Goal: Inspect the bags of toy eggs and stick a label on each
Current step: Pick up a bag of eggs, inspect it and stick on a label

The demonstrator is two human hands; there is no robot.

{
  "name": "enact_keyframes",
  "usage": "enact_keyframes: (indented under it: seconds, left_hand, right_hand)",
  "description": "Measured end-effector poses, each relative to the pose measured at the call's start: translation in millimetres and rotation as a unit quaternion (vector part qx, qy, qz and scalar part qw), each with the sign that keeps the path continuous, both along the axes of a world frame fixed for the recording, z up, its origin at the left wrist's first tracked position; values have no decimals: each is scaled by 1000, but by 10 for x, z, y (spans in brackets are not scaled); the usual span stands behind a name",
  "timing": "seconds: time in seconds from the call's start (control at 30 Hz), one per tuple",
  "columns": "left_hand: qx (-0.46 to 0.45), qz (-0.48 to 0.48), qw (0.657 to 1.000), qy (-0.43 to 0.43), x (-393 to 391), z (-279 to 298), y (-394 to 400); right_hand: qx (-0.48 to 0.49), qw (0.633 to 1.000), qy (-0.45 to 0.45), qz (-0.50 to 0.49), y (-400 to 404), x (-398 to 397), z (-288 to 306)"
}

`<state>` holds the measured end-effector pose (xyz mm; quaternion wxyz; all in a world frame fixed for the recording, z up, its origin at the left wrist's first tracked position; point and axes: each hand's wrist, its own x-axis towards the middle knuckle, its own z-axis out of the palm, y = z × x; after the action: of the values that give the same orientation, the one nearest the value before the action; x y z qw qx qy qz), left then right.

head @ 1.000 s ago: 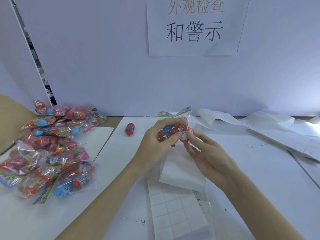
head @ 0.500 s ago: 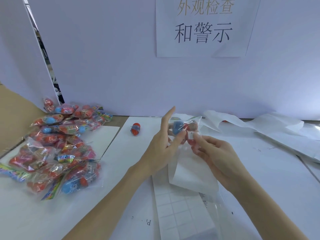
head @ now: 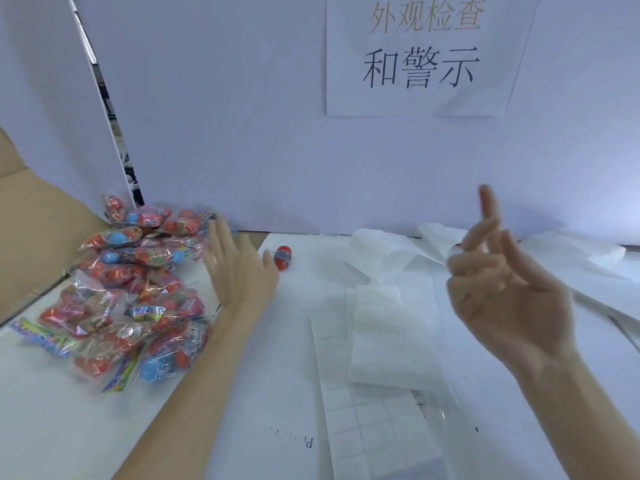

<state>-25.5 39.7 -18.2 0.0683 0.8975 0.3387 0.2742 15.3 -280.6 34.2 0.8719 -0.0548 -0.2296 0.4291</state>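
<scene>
Pile: bags of toy eggs [head: 128, 289] heaped at the left of the tabletop [head: 242, 393], beside a cardboard box flap [head: 31, 237].
Left hand: left hand [head: 239, 268] has left the bag it held half a second ago and now hovers flat beside the pile, fingers straight and spread, holding nothing.
Meaning: that bag looks finished, judging by both hands letting go; I judge the left hand is reaching for the next one.
Loose egg: one red egg [head: 283, 258] lies alone on the tabletop, just right of the left thumb.
Labels: label sheet [head: 374, 427] lies flat at centre, partly under folded backing paper [head: 391, 334].
Right hand: right hand [head: 502, 282] has swung up and right, palm up, fingers loosely curled, index raised.
Right grip: a clear, red-tipped scrap shows at the fingertips; I cannot tell whether it is pinched or behind them.
</scene>
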Motion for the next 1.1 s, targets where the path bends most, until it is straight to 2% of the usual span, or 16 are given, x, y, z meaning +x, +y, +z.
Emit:
enact_keyframes:
  seconds: [0.13, 0.2, 0.27, 0.4, 0.5, 0.67, 0.8, 0.87, 1.0, 1.1]
  left_hand:
    - [18, 107, 985, 137, -111, -17, 230]
    - [2, 140, 971, 195, -130, -7, 286]
    - [-2, 154, 965, 214, -144, -11, 333]
    - [-2, 157, 968, 198, -159, -22, 341]
    - [12, 136, 980, 144, -148, 13, 247]
    - [61, 58, 996, 4, -89, 130, 22]
    - [108, -23, 993, -46, -50, 189, -80]
    - [93, -48, 994, -38, -37, 187, -103]
    - [27, -71, 996, 36, -20, 108, -73]
    - [35, -80, 993, 85, -17, 49, -35]
  right_hand:
    - [-158, 981, -41, -105, 137, 19, -137]
    - [-196, 973, -48, -111, 202, 7, -166]
    - [-225, 966, -59, -110, 243, 6, -191]
    - [-257, 958, -61, -107, 271, 5, -230]
    - [-278, 952, -52, -114, 281, 7, -246]
    - [-295, 947, -36, -121, 285, 19, -271]
    - [-308, 943, -26, -124, 294, 24, -279]
    - [-314, 941, -23, -127, 297, 21, -278]
    - [-324, 936, -29, -134, 307, 2, -271]
    - [-333, 933, -33, -135, 314, -7, -274]
